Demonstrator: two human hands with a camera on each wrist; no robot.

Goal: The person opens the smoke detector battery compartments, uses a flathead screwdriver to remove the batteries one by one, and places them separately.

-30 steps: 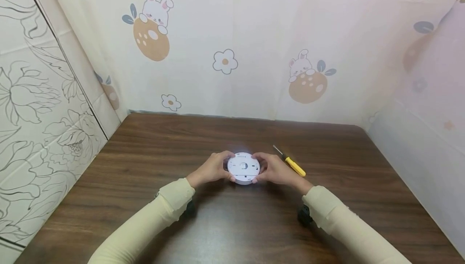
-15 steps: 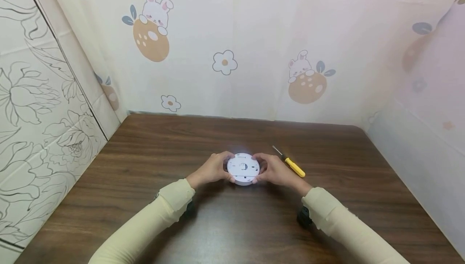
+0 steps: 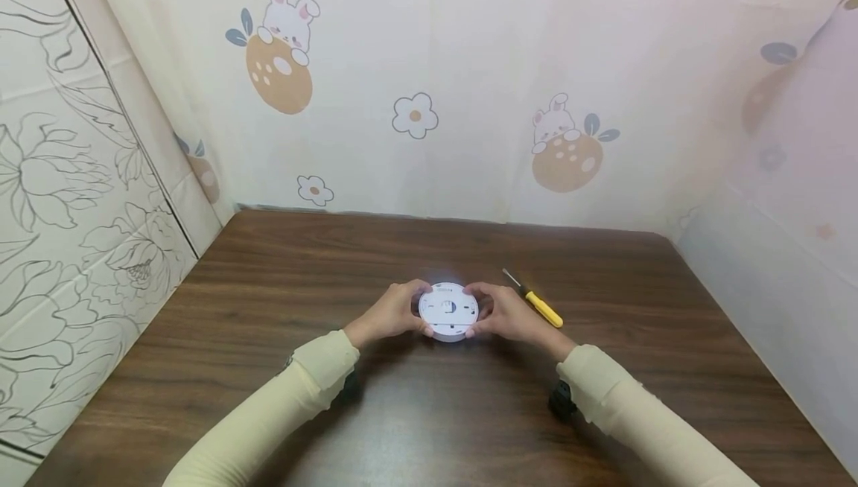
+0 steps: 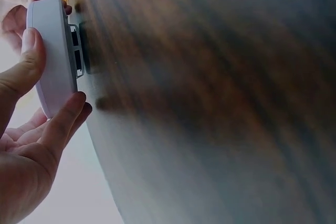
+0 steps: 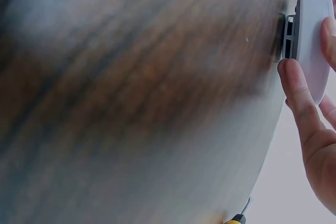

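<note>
A round white smoke detector (image 3: 447, 312) is held flat near the middle of the table, its marked back plate facing up. My left hand (image 3: 395, 310) grips its left rim between thumb and fingers. On the opposite rim, my right hand (image 3: 509, 313) pinches it the same way. Both wrist views show the detector's smooth side wall (image 4: 52, 51) and a dark slotted vent (image 5: 288, 38) facing the tabletop. Whether that vent touches the wood or hovers just over it, I cannot tell. Right of my right hand lies a screwdriver (image 3: 544, 309) with a yellow handle.
The dark wooden table (image 3: 302, 249) reaches back to a curtain (image 3: 469, 48) printed with rabbits and flowers. A white floral panel (image 3: 87, 196) stands along the left, and pale cloth (image 3: 771, 263) hangs at the right.
</note>
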